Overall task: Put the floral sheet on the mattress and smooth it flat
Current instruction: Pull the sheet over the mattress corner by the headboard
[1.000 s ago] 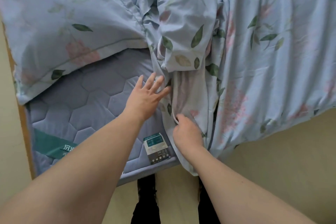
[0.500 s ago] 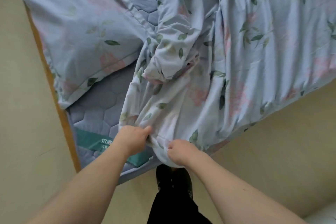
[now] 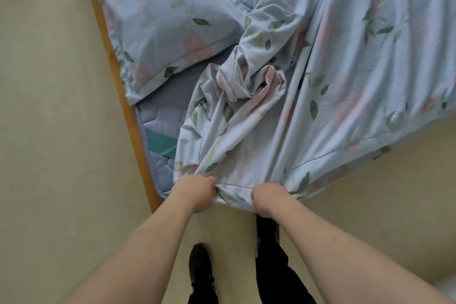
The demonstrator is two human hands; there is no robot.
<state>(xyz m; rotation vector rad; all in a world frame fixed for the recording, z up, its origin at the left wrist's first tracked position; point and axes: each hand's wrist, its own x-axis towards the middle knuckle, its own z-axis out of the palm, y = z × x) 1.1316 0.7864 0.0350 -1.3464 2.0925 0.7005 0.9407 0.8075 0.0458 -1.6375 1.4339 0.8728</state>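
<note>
The pale blue floral sheet (image 3: 350, 61) lies bunched and twisted over the quilted blue mattress (image 3: 162, 121), with a crumpled knot of cloth near the middle. A folded-back flap covers the mattress at the upper left. Bare mattress shows at the near left corner, with a green band across it. My left hand (image 3: 196, 192) grips the sheet's hem at the near edge. My right hand (image 3: 267, 197) grips the same hem a short way to the right. The hem is stretched between both fists over the mattress end.
An orange wooden bed frame edge (image 3: 123, 106) runs along the mattress's left side. Beige floor (image 3: 49, 131) surrounds the bed. My feet in dark shoes (image 3: 199, 269) stand at the bed's end. The sheet's right part hangs over the bed's edge.
My left hand left the bare mattress and took hold of the hem. Both hands pulled the sheet toward me and spread apart. The view has swung to the left.
</note>
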